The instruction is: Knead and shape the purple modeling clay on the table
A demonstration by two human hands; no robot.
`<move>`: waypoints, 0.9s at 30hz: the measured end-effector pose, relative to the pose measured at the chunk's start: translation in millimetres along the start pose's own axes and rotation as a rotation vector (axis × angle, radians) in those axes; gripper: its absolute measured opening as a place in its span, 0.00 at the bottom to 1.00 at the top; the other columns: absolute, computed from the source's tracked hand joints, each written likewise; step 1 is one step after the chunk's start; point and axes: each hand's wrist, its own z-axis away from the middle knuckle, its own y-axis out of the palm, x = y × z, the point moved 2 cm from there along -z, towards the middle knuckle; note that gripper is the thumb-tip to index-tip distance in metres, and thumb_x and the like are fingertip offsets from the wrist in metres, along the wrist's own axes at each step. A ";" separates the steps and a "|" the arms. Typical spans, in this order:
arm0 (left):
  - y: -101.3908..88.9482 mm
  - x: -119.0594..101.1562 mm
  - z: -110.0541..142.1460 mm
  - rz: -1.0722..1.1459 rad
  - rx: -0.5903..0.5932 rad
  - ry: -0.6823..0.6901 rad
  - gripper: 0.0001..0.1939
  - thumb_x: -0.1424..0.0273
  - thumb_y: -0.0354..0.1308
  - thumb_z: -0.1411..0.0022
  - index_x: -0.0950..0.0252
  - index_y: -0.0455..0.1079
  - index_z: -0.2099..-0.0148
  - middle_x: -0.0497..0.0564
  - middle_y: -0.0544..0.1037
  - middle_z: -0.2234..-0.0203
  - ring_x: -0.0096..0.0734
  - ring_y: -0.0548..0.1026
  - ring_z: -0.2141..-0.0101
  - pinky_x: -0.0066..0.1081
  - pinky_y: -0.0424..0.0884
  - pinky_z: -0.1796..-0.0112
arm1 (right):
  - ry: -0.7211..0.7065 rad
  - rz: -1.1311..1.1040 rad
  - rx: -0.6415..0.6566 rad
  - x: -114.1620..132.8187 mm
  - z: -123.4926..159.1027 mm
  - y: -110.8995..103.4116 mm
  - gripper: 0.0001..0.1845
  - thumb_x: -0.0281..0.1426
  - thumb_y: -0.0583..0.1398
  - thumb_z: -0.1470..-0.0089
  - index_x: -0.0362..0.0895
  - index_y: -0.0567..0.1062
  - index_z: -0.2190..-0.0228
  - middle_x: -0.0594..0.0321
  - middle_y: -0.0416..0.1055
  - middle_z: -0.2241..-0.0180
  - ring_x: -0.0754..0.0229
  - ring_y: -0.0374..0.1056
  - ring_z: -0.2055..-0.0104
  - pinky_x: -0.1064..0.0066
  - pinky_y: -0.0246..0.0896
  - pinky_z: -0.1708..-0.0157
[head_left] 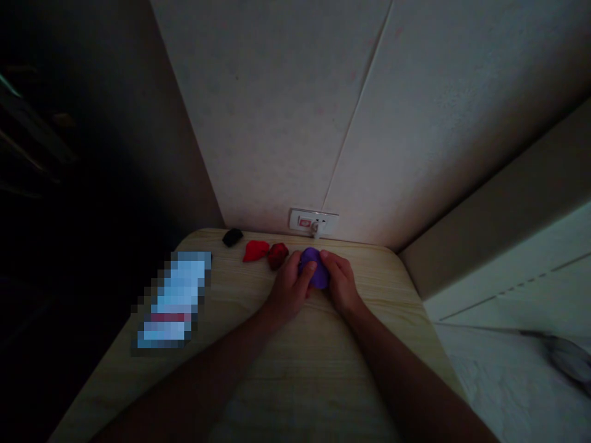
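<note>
- Table: pale wood grain, far corners rounded, far edge along the wall.
- Purple piece: soft-looking, partly covered by fingers, located near the middle of the table's far edge; whether it touches the tabletop cannot be told.
- Left hand: grasping the purple piece from its left side, thumb laid across the front.
- Right hand: grasping the same piece from its right side, fingers curled, thumb side at its upper right.
- Dark red lump: on the table, just beside the left hand, toward the far edge.
- Bright red piece: left of the dark red lump, pointed at one end.
- Black piece: farthest left of the row, near the far left corner.
- Oblong: pixelated, light blue with a red band, slanting along the left edge.
- Socket plate: on the wall just above the far edge, with a white plug inserted.
</note>
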 end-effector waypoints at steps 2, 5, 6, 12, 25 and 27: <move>-0.4 0.4 0.0 -0.005 0.011 -0.003 0.17 0.52 0.52 0.32 0.62 0.62 0.60 0.41 0.65 0.76 0.22 0.64 0.82 0.23 0.61 0.82 | -0.016 0.024 0.001 -2.7 -1.6 -2.3 0.25 0.50 0.60 0.42 0.43 0.70 0.78 0.67 0.62 0.81 0.65 0.55 0.80 0.73 0.55 0.82; -1.0 0.2 0.5 0.004 0.017 -0.034 0.17 0.52 0.53 0.33 0.62 0.62 0.60 0.41 0.64 0.75 0.21 0.64 0.81 0.22 0.62 0.82 | -0.029 0.066 0.006 -2.5 -2.4 -3.9 0.24 0.49 0.61 0.43 0.42 0.70 0.79 0.67 0.61 0.80 0.66 0.54 0.79 0.74 0.52 0.81; -1.1 0.2 0.8 0.017 0.014 -0.049 0.17 0.53 0.53 0.33 0.61 0.62 0.60 0.41 0.64 0.76 0.22 0.64 0.80 0.22 0.62 0.82 | -0.028 0.076 0.010 -1.3 -1.9 -3.7 0.24 0.48 0.61 0.42 0.42 0.70 0.79 0.67 0.61 0.80 0.66 0.54 0.79 0.74 0.51 0.80; -2.2 -3.1 2.1 -0.021 -0.081 -0.010 0.18 0.53 0.51 0.32 0.62 0.63 0.65 0.42 0.63 0.77 0.24 0.64 0.79 0.24 0.60 0.80 | -0.031 0.108 0.043 3.4 4.7 -0.4 0.24 0.49 0.58 0.41 0.44 0.69 0.78 0.68 0.59 0.81 0.65 0.52 0.79 0.72 0.50 0.80; -6.9 -4.8 -2.0 -0.014 -0.163 0.044 0.17 0.60 0.53 0.33 0.63 0.65 0.72 0.46 0.68 0.76 0.29 0.67 0.72 0.28 0.64 0.69 | -0.068 0.118 0.042 1.9 3.8 -1.4 0.23 0.46 0.60 0.40 0.43 0.69 0.79 0.69 0.57 0.80 0.65 0.51 0.77 0.73 0.50 0.78; -7.6 -3.6 -2.4 -0.006 -0.176 0.040 0.16 0.59 0.54 0.34 0.63 0.65 0.71 0.46 0.69 0.76 0.29 0.68 0.73 0.28 0.65 0.70 | -0.079 0.118 0.021 1.0 4.4 -1.6 0.23 0.46 0.59 0.39 0.44 0.68 0.78 0.68 0.58 0.79 0.65 0.52 0.77 0.73 0.51 0.78</move>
